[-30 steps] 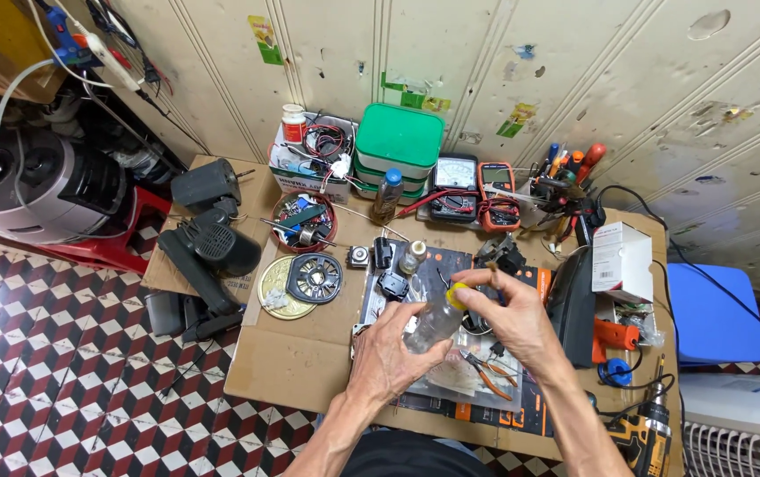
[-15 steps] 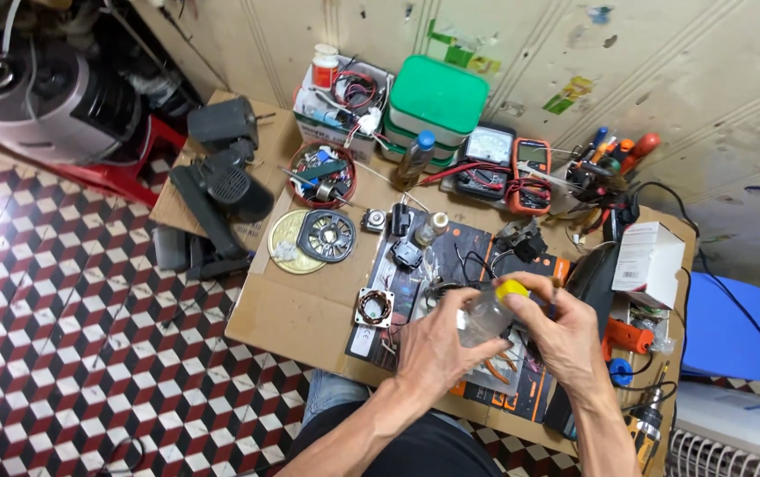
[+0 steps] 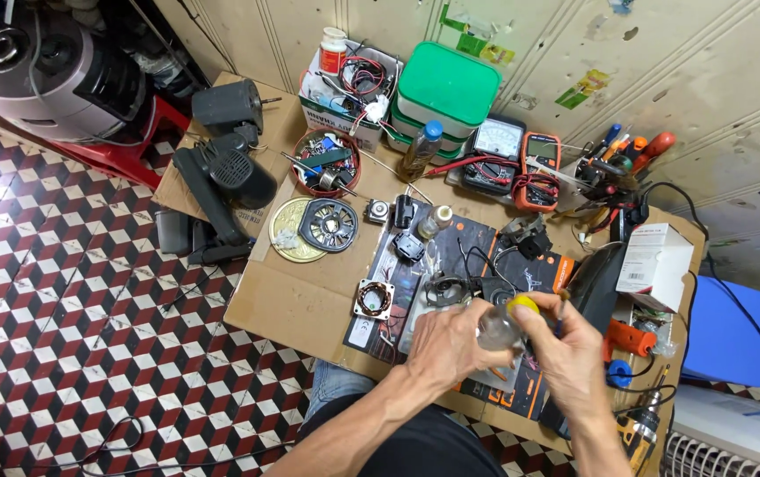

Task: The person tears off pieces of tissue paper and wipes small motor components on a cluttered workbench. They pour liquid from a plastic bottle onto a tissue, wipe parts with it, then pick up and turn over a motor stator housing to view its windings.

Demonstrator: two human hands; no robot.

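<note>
A small clear bottle [image 3: 495, 329] with a yellow cap [image 3: 522, 306] sits between both of my hands, low over the dark work mat [image 3: 477, 243]. My left hand [image 3: 446, 343] wraps the bottle's body from the left. My right hand [image 3: 564, 344] has its fingers at the yellow cap. Just beyond the hands lie a metal motor housing [image 3: 447, 290] and a small copper-wound stator [image 3: 372, 299].
The cardboard-topped table [image 3: 287, 296] carries a round black fan part [image 3: 329, 223] on a gold disc, a red bowl of parts [image 3: 329, 162], green-lidded containers [image 3: 447, 86], two multimeters [image 3: 537, 160], screwdrivers [image 3: 627, 150] and a white box [image 3: 652, 256]. A black fan motor [image 3: 225, 172] stands at the left.
The camera view has shifted, so the table sits further right and lower. Both hands stay on the bottle, brought slightly nearer my body.
</note>
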